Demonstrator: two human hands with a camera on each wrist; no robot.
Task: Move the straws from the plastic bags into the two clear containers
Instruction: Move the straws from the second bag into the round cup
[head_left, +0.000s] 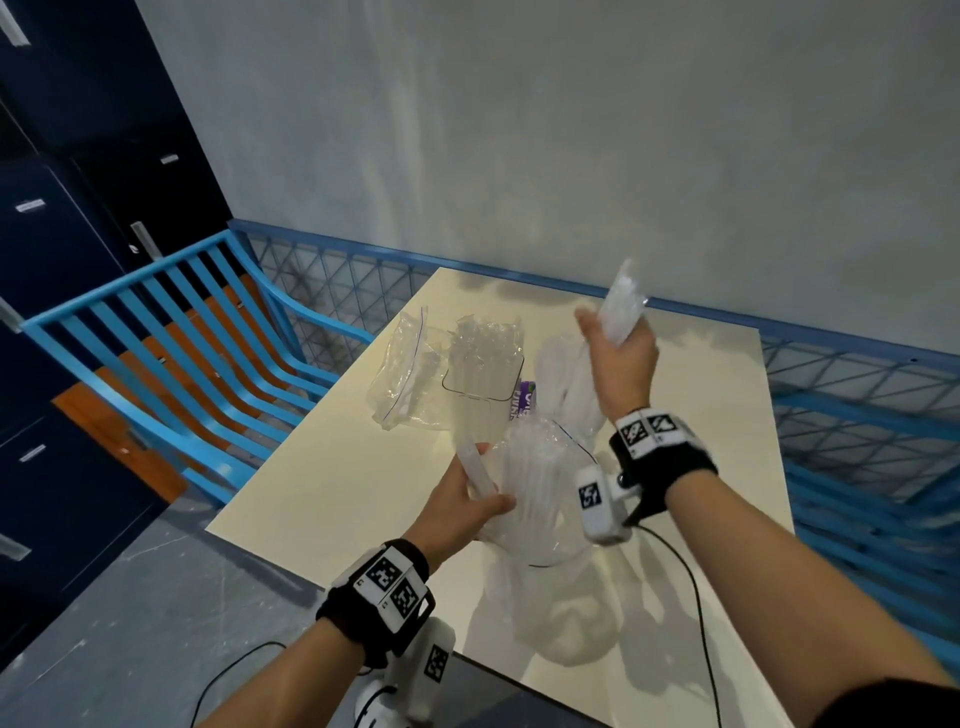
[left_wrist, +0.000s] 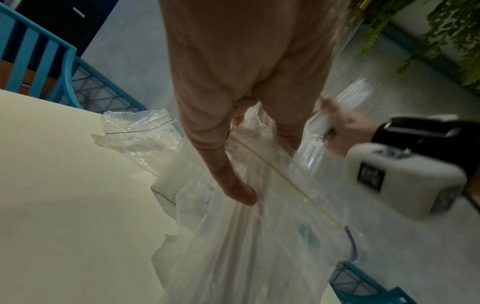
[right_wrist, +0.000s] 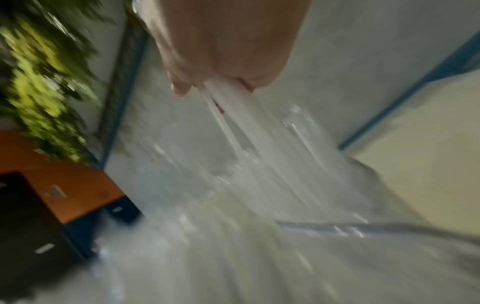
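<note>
On the cream table (head_left: 332, 483), my left hand (head_left: 470, 499) grips the open rim of a clear zip bag (head_left: 540, 493) with straws inside. The left wrist view shows my left hand (left_wrist: 246, 164) pinching that bag (left_wrist: 246, 236) at its zip edge. My right hand (head_left: 618, 353) is raised above the table and grips a bundle of clear straws (head_left: 621, 306). In the blurred right wrist view the straws (right_wrist: 233, 98) stick out of my fist (right_wrist: 221, 82). A clear container (head_left: 485, 358) holding straws stands further back; a second clear container (head_left: 472, 421) stands just in front of it.
An empty zip bag (head_left: 400, 374) lies left of the containers. A purple packet (head_left: 525, 399) lies behind the held bag. A white plastic bag (head_left: 566, 618) sits near the table's front edge. A blue railing (head_left: 171, 332) and mesh fence (head_left: 857, 395) border the table.
</note>
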